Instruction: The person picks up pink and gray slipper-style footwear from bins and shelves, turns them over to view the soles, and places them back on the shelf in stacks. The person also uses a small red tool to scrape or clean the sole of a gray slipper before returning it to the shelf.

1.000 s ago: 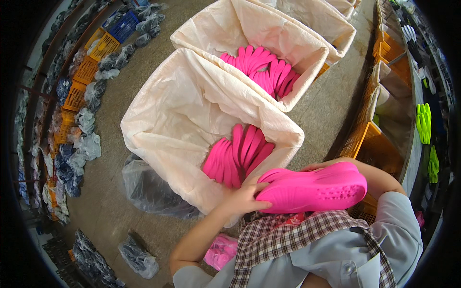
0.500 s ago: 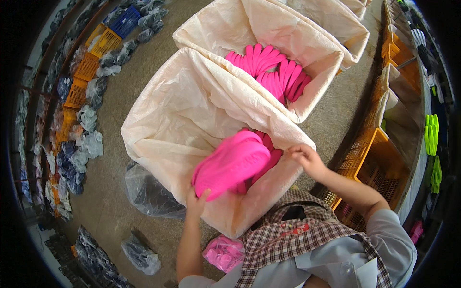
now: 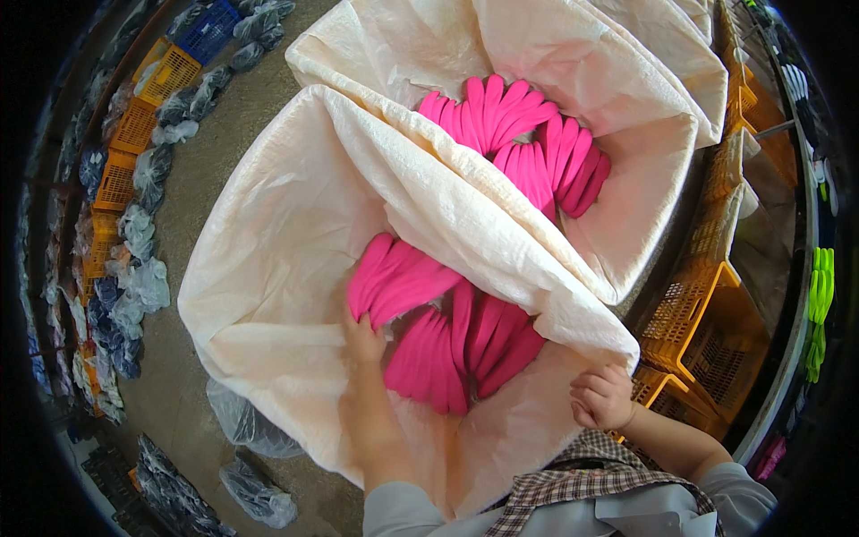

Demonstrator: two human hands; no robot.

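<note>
Now holds a stack of pink shoe soles (image 3: 398, 279) inside the front sheet-lined bin (image 3: 259, 215), lower than 0.5 s ago, gripping the near-left end with the left hand (image 3: 363, 340). Curls the right hand (image 3: 604, 396) loosely, empty, just beside that bin's right rim. Thus brings 2 groups together in the bin, bordering the fanned pink soles (image 3: 425, 365) nearer its right wall.
</note>
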